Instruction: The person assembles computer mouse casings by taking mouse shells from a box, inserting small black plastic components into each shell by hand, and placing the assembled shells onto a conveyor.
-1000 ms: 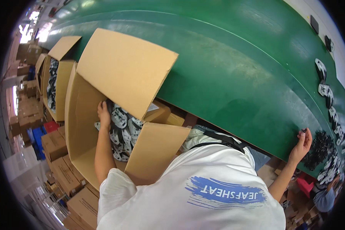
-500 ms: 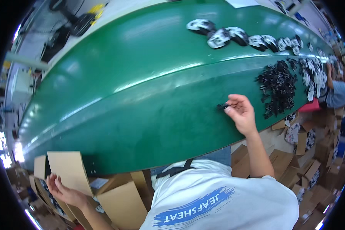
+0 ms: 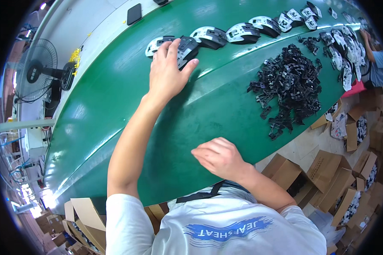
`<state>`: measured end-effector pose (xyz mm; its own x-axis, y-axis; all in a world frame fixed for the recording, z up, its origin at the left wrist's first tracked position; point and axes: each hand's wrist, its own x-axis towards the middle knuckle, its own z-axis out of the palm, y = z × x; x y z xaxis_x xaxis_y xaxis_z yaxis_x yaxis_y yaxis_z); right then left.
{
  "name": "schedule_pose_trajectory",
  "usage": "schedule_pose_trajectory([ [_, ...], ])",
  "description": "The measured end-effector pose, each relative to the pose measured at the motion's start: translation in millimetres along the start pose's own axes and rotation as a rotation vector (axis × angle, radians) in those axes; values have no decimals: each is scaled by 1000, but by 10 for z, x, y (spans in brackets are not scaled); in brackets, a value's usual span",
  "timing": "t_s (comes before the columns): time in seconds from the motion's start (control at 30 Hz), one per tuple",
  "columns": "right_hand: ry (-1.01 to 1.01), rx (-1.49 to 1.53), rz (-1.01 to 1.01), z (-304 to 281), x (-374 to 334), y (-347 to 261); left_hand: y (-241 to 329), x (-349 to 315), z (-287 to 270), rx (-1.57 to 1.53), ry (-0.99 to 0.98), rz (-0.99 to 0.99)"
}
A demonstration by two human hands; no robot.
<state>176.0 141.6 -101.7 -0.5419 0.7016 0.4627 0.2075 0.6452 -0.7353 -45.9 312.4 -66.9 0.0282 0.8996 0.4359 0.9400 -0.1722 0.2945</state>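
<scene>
My left hand (image 3: 168,74) reaches across the green table, its fingers stretched over a black-and-white curved shell (image 3: 188,47) that looks like a computer mouse shell. The thumb stands apart from the fingers, and the fingertips touch or hover just above that piece; which of the two is unclear. A whiter shell (image 3: 154,45) lies partly behind the hand. Nearer to me, my right hand (image 3: 220,158) is closed over the tabletop with its fingers drawn together. Whatever it holds, if anything, is hidden. To its right lies a heap of small black plastic parts (image 3: 291,80).
More mouse-like shells (image 3: 242,33) form a row along the belt (image 3: 93,106). A pile of white shells (image 3: 344,51) is at far right, near another person (image 3: 378,63). Cardboard boxes (image 3: 323,174) crowd the floor. A fan (image 3: 38,70) and a black phone (image 3: 134,14) are beyond the table.
My left hand has gone from the box at lower left to the shells on the table. My right hand moved nearer and left; the small black part it held no longer shows. The view has shifted.
</scene>
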Motion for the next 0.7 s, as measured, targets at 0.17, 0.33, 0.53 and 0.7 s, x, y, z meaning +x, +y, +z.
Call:
schedule_pose_trajectory([
  [0.17, -19, -2, -28, -15, -62, -15, -91, -97, -17, -77, -120, -113],
  [0.33, 22, 360, 403, -339, -193, 1, 144, -931, -753, -1515, -288, -717],
  [0.53, 157, 866, 437, -342, 46, -588, 411, -2267, -1146, -2312, -219, -775],
  [0.7, 199, 612, 261, 128, 367, -952, 558, -2686, -1347, -2185, -161, -835],
])
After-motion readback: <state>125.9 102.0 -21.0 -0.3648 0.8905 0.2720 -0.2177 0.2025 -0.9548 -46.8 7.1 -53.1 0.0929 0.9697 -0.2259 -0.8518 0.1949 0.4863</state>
